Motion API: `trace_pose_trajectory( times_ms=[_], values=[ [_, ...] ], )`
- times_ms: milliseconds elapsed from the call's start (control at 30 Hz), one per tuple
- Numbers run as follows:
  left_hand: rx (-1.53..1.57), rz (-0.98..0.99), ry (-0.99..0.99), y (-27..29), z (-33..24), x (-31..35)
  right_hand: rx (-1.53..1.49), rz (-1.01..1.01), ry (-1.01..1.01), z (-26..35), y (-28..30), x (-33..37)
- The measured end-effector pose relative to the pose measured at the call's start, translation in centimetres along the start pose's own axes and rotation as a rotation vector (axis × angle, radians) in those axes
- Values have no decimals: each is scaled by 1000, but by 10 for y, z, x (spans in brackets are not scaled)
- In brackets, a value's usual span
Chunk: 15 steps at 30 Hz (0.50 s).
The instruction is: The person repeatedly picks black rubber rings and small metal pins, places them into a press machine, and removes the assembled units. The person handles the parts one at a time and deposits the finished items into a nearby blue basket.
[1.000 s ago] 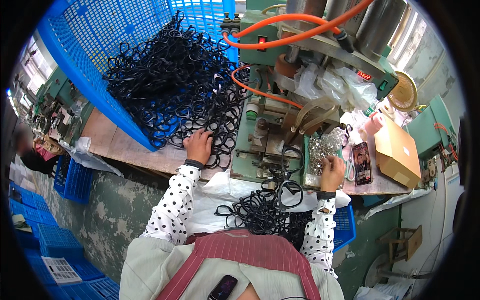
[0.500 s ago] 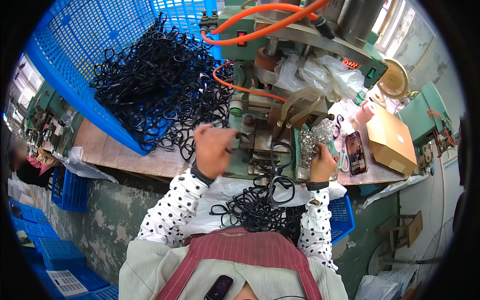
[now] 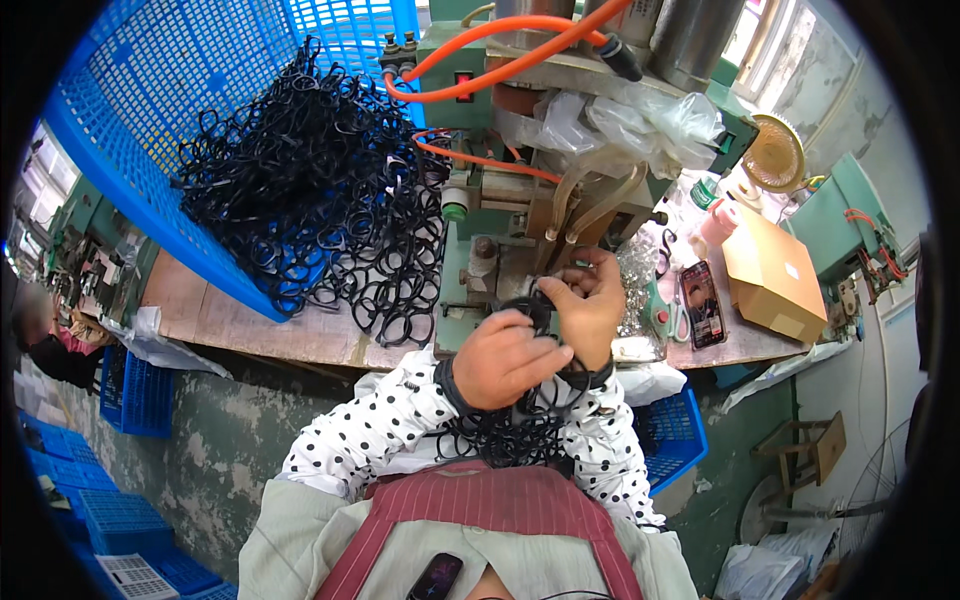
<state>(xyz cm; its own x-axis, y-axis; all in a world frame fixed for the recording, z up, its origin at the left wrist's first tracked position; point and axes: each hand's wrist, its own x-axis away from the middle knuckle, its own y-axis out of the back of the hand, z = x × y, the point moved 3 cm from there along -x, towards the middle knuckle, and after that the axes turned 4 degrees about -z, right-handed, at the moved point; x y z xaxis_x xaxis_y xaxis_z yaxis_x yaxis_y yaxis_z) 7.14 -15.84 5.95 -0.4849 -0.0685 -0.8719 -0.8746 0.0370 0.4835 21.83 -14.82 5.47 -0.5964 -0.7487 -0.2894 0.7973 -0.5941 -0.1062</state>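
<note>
My right hand (image 3: 590, 312) is at the front of a green press machine (image 3: 455, 330), its thumb and fingers closed at the jig on a black eyeglass frame (image 3: 541, 312). My left hand (image 3: 505, 362) lies just nearer and to the left, fingers curled against the same frame and slightly smeared. The hands nearly touch and hide much of the frame. Below them, a pile of black eyeglass frames (image 3: 500, 437) rests on my lap. Right of my right hand, a tray of small shiny metal parts (image 3: 636, 285) is partly covered by it.
A large blue basket (image 3: 190, 235) at the left spills black frames onto the wooden table (image 3: 215, 310). Orange hoses (image 3: 490, 85) arch over the machine. At the right are scissors (image 3: 679, 318), a phone (image 3: 703, 305) and a cardboard box (image 3: 775, 270). A blue basket (image 3: 680, 440) stands below.
My right hand has left the tray of metal parts and moved left to the jig. My left hand has come right and nearer, meeting it at the frame that hung from the machine.
</note>
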Motion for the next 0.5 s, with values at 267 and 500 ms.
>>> trace_pose_trajectory(
  times_ms=[267, 500],
  values=[
    [132, -29, -98, 11, -5, -6, -74, -92, 157, -9, 0, 6],
    [318, 146, -68, -6, 22, -6, 1032, -294, 313, -83, 125, -43]
  ],
)
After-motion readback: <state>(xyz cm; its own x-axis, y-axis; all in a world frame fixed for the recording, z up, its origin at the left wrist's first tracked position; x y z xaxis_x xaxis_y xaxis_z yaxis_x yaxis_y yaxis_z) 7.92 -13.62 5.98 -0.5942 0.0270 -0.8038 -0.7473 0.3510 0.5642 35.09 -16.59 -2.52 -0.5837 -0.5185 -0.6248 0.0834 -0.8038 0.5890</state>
